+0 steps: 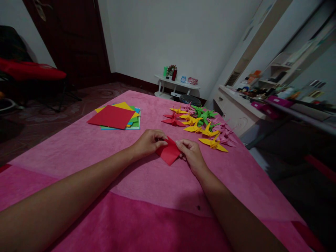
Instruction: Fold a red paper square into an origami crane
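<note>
A piece of red origami paper (pixel 169 154), folded into a small diamond, is held just over the pink cloth between both hands. My left hand (pixel 150 141) pinches its upper left edge between thumb and fingers. On the other side, my right hand (pixel 190 151) grips the right corner, thumb on top and fingertips partly under the paper. Beyond the hands to the right sit several folded paper cranes: a red crane (pixel 173 120), yellow cranes (pixel 214 143), green cranes (pixel 203 113) and pink cranes (pixel 225 134). The undersides of the fingers are hidden.
A stack of coloured paper sheets (pixel 111 116), red on top, lies at the table's far left. The pink cloth (pixel 147 182) covers the table. Behind stands a small white side table (pixel 178 82); a cluttered dresser (pixel 238 101) is at right, a dark door (pixel 70 42) at left.
</note>
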`<state>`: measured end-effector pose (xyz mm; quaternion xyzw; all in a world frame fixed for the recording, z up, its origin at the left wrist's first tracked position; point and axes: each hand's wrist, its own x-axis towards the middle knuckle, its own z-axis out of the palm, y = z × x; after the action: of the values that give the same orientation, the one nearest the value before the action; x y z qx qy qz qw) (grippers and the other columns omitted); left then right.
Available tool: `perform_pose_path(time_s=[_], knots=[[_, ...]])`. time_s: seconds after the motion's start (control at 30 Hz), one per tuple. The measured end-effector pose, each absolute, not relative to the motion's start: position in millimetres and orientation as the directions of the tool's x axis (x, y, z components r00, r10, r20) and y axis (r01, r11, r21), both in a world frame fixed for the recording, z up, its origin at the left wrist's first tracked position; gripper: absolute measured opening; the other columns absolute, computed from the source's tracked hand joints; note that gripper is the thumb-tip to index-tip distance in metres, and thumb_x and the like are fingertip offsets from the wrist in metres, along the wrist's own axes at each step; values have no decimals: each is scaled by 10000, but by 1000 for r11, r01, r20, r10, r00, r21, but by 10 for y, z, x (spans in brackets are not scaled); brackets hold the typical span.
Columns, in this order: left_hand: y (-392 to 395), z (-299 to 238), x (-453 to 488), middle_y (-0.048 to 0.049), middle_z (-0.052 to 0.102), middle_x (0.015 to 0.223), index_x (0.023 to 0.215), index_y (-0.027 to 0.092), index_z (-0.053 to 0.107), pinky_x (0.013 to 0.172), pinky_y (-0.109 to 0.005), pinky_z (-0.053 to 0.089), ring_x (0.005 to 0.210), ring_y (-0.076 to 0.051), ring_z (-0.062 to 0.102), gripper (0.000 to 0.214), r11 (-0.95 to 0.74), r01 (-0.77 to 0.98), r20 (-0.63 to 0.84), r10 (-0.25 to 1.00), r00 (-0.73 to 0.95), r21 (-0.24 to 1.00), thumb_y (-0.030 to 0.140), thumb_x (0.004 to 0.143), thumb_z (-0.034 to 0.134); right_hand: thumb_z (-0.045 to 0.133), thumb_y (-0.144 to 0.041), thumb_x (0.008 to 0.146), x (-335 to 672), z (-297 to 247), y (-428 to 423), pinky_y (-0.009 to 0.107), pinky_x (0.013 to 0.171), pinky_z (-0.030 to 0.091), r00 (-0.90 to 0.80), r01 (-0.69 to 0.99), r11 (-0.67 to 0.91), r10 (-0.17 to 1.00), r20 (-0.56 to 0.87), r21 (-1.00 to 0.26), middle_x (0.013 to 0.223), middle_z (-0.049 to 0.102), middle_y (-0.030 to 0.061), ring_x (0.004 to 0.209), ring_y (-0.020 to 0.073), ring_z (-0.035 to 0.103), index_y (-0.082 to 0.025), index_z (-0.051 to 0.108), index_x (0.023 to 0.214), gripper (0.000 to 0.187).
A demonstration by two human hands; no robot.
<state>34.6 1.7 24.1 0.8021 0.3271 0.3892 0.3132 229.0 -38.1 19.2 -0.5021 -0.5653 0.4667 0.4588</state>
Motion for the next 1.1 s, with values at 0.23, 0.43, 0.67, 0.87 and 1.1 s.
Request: perform_pose_path(time_s=[0.23, 0.43, 0.67, 0.87, 1.1], knots=[[-47, 361, 353, -94, 618, 1033, 803, 156, 687, 790, -311, 485, 956, -179, 586, 88, -857, 278, 660, 513, 549, 435, 140, 820, 602, 672, -358, 705, 2346, 273, -383, 164, 380, 195, -112, 74, 1, 994, -7, -997, 460, 421, -71, 391, 36, 315, -146, 616, 648, 227], [-74, 472, 314, -76, 647, 1083, 880, 198, 669, 828, -347, 459, 1003, -185, 573, 126, -920, 386, 804, 279, 525, 67, 139, 863, 559, 664, -326, 693, 2434, 235, -307, 154, 328, 288, 67, 23, -30, 997, -28, -999, 445, 581, -23, 330, 67, 437, -162, 582, 665, 186], [80, 396, 103, -58, 700, 991, 938, 196, 672, 838, -320, 433, 979, -174, 591, 198, -925, 378, 649, 258, 715, -49, 169, 920, 477, 673, -229, 637, 2493, 226, -272, 154, 397, 450, 148, -145, -99, 982, -120, -985, 571, 688, 46, 459, 116, 614, -135, 610, 803, 201], [256, 279, -60, -70, 699, 966, 918, 181, 696, 835, -318, 439, 944, -184, 599, 226, -875, 481, 500, 440, 746, 52, 133, 886, 478, 633, -171, 644, 2518, 235, -280, 127, 344, 420, -14, 11, -241, 971, -241, -971, 563, 676, 62, 410, 87, 580, -105, 650, 645, 68], [46, 301, 103, -62, 665, 1086, 1019, 202, 676, 922, -351, 416, 1030, -213, 584, 299, -868, 474, 405, 491, 771, 149, 129, 758, 552, 617, -160, 671, 2423, 238, -308, 119, 319, 405, 22, 61, -297, 955, -296, -953, 550, 678, 69, 381, 82, 569, -107, 648, 571, 117]])
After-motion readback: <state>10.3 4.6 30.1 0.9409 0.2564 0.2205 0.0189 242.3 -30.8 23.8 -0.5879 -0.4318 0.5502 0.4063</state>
